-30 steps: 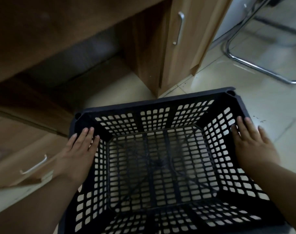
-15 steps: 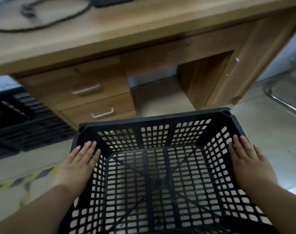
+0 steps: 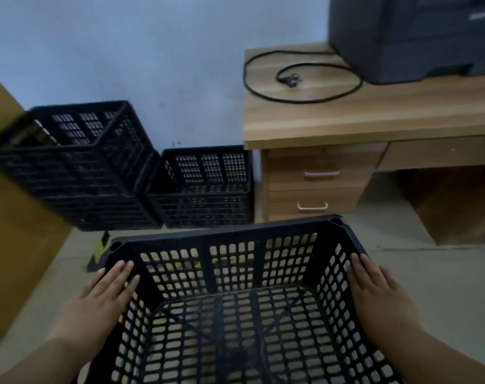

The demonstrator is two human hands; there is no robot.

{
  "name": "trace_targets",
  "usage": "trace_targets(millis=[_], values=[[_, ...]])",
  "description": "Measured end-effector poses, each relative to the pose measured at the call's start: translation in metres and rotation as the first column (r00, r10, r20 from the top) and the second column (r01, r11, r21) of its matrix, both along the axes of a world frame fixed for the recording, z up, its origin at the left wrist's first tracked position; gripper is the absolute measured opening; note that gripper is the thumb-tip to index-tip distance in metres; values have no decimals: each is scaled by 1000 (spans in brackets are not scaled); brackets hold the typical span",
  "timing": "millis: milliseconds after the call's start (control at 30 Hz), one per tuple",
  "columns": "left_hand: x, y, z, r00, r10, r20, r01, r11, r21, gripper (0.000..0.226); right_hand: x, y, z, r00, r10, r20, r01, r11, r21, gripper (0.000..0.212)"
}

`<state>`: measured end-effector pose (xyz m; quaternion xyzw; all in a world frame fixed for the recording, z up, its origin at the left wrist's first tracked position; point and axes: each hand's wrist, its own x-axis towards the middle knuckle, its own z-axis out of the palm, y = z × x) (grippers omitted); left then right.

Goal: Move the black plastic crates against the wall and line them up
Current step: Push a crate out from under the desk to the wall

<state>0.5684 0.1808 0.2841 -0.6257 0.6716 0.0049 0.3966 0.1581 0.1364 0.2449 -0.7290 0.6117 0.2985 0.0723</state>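
I hold an empty black plastic crate (image 3: 230, 236) by its two side rims, low in the view. My left hand (image 3: 102, 297) lies over the left rim and my right hand (image 3: 379, 295) over the right rim, fingers pointing forward. Ahead, against the pale wall, a taller stack of black crates (image 3: 77, 173) stands on the left. A lower black crate stack (image 3: 205, 189) stands right beside it, next to the desk.
A wooden desk (image 3: 360, 123) with two drawers (image 3: 316, 189) stands to the right of the crates, carrying a dark printer (image 3: 413, 34) and a loose black cable (image 3: 299, 76). A brown cardboard surface (image 3: 17, 245) fills the left side. Yellow-black floor tape (image 3: 100, 250) lies ahead.
The view has swung left and upward from the desk's underside to the wall and the stacked crates. Both hands have stayed on the crate's rims throughout.
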Motion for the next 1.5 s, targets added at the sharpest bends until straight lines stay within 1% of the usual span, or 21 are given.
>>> trace_targets(millis=[67,133,267,367,467,733,900,1033,1100,1167,1300,1400,1500], values=[[51,2,9,999,28,17,-29,999,16,70,53,-5,0,1000,15,4,-15,1000,-9,63],[100,0,13,999,34,27,-34,999,-3,71,101,-12,-7,999,37,-15,-37,999,-20,64],[182,-13,13,999,18,40,-16,998,-54,71,185,-30,-12,999,8,-31,-10,999,-36,66],[226,-33,8,998,-27,48,32,993,-114,71,227,-45,-9,999,20,-47,-24,997,-77,61],[253,-62,6,997,-51,55,58,989,-137,72,251,-67,-3,999,15,-37,-18,995,-99,58],[276,-166,1,994,-111,-3,109,979,-172,73,270,-154,5,995,-21,-95,9,993,-121,58],[279,-255,0,988,-155,-17,150,975,-161,72,271,-227,13,991,-41,-124,29,995,-100,62],[282,-330,0,985,-171,-34,164,976,-142,74,271,-291,20,979,-19,-201,2,996,-85,62],[284,-364,-2,984,-176,-39,168,974,-154,75,272,-323,21,977,-40,-210,24,997,-76,64],[285,-396,-4,980,-198,-26,191,967,-167,76,273,-351,19,969,-27,-244,14,998,-55,67],[295,-459,-9,973,-231,-5,223,946,-237,78,277,-405,20,950,-28,-311,2,997,-83,64],[303,-509,-19,967,-251,-48,228,931,-284,75,281,-449,21,955,-70,-288,36,992,-122,63],[308,-558,-27,954,-287,-82,250,918,-307,73,283,-492,18,962,-66,-265,31,991,-132,65]])
